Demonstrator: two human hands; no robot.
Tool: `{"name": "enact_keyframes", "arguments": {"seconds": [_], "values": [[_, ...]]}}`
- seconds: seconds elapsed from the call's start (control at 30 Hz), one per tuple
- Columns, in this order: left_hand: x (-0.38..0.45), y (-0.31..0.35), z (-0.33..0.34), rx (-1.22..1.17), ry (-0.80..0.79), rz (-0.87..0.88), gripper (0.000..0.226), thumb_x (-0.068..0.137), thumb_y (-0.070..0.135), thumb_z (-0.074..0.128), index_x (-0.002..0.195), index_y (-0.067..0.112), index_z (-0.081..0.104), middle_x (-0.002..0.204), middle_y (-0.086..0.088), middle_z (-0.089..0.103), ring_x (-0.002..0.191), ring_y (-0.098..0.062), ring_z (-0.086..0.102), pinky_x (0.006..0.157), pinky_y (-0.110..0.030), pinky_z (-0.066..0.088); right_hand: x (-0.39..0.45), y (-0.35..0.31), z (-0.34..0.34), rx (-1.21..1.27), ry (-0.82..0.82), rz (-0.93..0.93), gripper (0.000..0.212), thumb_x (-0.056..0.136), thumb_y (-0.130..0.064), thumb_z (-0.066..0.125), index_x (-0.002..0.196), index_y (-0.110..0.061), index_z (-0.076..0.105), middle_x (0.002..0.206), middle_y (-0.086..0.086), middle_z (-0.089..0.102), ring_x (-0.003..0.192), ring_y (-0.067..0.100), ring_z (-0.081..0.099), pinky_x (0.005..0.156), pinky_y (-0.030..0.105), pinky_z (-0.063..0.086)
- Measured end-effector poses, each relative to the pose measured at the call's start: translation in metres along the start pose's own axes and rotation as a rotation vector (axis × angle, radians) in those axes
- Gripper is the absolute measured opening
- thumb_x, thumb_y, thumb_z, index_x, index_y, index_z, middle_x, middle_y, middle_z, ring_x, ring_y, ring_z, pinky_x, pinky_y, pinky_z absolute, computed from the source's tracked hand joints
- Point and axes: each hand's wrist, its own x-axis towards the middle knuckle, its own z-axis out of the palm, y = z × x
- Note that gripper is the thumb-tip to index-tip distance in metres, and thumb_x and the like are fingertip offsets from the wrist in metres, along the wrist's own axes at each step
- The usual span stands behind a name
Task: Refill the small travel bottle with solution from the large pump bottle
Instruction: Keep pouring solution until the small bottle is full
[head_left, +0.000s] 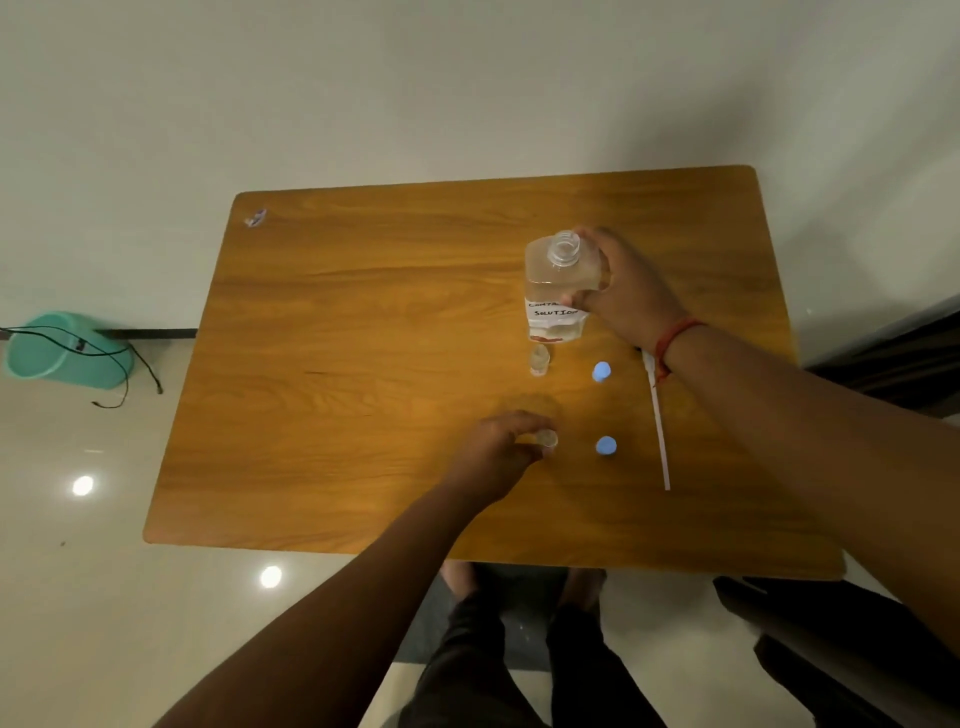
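The large clear bottle (557, 283) stands upright on the wooden table (363, 338), its neck uncapped and its white label reading "solution". My right hand (623, 283) grips its right side. One small clear travel bottle (540, 360) stands uncapped just in front of it, untouched. My left hand (501, 449) is closed around a second small clear bottle (546, 439) nearer to me. Two blue caps lie on the table, one (601, 372) right of the far small bottle, the other (605, 446) right of my left hand. The pump's white tube (658, 426) lies along the table under my right wrist.
A small crumpled wrapper (255, 218) lies at the table's far left corner. On the floor to the left stand a teal bucket (62, 351) and a black cable (114, 374). A dark chair (831, 639) sits at the near right, and my legs show below the table's front edge.
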Motion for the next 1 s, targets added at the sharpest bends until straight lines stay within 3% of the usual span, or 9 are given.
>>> {"name": "enact_keyframes", "arguments": {"seconds": [0.2, 0.43, 0.67, 0.73, 0.83, 1.0], "values": [[0.002, -0.010, 0.006, 0.009, -0.053, -0.054, 0.034, 0.092, 0.010, 0.074, 0.125, 0.016, 0.071, 0.130, -0.001, 0.069, 0.120, -0.013, 0.060, 0.100, -0.019, 0.043, 0.005, 0.008, 0.005, -0.015, 0.005, 0.013, 0.077, 0.074, -0.013, 0.082, 0.140, -0.023, 0.044, 0.136, 0.002, 0.053, 0.122, 0.018, 0.051, 0.099, 0.041, 0.050], [0.005, -0.012, 0.009, -0.022, -0.059, -0.065, 0.034, 0.092, 0.009, 0.072, 0.126, 0.016, 0.070, 0.131, -0.001, 0.068, 0.121, -0.013, 0.059, 0.100, -0.020, 0.044, 0.017, 0.012, 0.003, -0.025, 0.015, 0.017, 0.075, 0.073, -0.015, 0.083, 0.138, -0.024, 0.045, 0.135, 0.001, 0.055, 0.120, 0.020, 0.053, 0.097, 0.043, 0.052], [0.004, -0.018, 0.010, 0.009, -0.038, -0.020, 0.035, 0.091, 0.011, 0.074, 0.125, 0.019, 0.071, 0.127, 0.002, 0.069, 0.111, -0.001, 0.057, 0.085, 0.003, 0.038, 0.031, 0.009, 0.010, -0.038, 0.020, -0.021, 0.076, 0.075, -0.018, 0.082, 0.140, -0.024, 0.043, 0.136, 0.000, 0.054, 0.120, 0.018, 0.052, 0.098, 0.038, 0.050], [0.003, -0.019, 0.010, -0.012, -0.041, 0.002, 0.035, 0.091, 0.010, 0.074, 0.125, 0.019, 0.070, 0.127, 0.001, 0.069, 0.110, 0.000, 0.057, 0.087, 0.001, 0.042, 0.032, 0.009, 0.012, -0.031, 0.018, -0.025, 0.076, 0.076, -0.018, 0.081, 0.140, -0.025, 0.043, 0.136, 0.000, 0.053, 0.121, 0.017, 0.051, 0.098, 0.039, 0.050], [0.003, -0.022, 0.010, -0.033, -0.072, 0.011, 0.039, 0.091, 0.009, 0.073, 0.129, 0.019, 0.068, 0.129, 0.001, 0.068, 0.116, -0.008, 0.061, 0.098, -0.017, 0.052, 0.034, 0.009, 0.014, -0.015, 0.008, -0.029, 0.076, 0.077, -0.017, 0.080, 0.142, -0.025, 0.041, 0.138, 0.000, 0.052, 0.122, 0.017, 0.051, 0.098, 0.040, 0.051], [0.002, -0.029, 0.008, -0.026, -0.107, 0.001, 0.053, 0.091, 0.013, 0.074, 0.141, 0.022, 0.059, 0.138, 0.003, 0.062, 0.122, -0.006, 0.056, 0.098, -0.012, 0.046, 0.036, 0.011, 0.018, 0.005, -0.019, 0.004, 0.089, 0.080, -0.019, 0.079, 0.152, -0.023, 0.027, 0.149, 0.001, 0.044, 0.132, 0.019, 0.046, 0.103, 0.039, 0.048]]}}
